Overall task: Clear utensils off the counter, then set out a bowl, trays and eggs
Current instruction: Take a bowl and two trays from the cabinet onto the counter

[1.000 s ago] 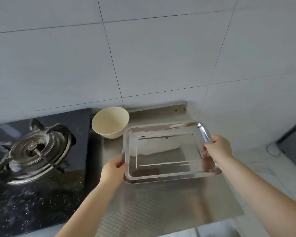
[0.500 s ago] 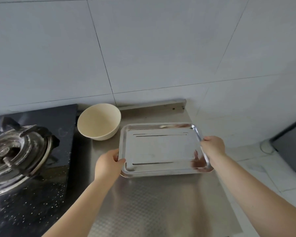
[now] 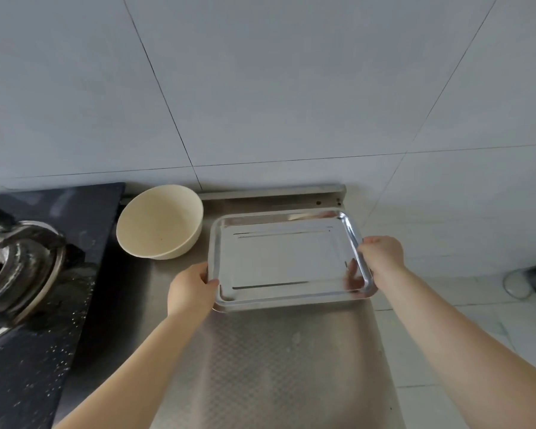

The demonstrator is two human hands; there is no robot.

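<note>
While the left hand point(image 3: 192, 289) and right hand point(image 3: 381, 257) each gripped a short edge of the tray point(image 3: 287, 261), held between them low over the counter point(image 3: 260, 360), the sound course was lowering it level, then letting go. Tray: nothing in it. Bowl point(image 3: 160, 222), beyond the left hand: nothing in it; no eggs in view.

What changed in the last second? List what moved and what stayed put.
The metal tray went from tilted, with its near edge raised, to level and low over the steel counter, beside the bowl. Whether it touches down is unclear. Left hand and right hand kept their grip on its short edges. The bowl stayed by the stove.
</note>
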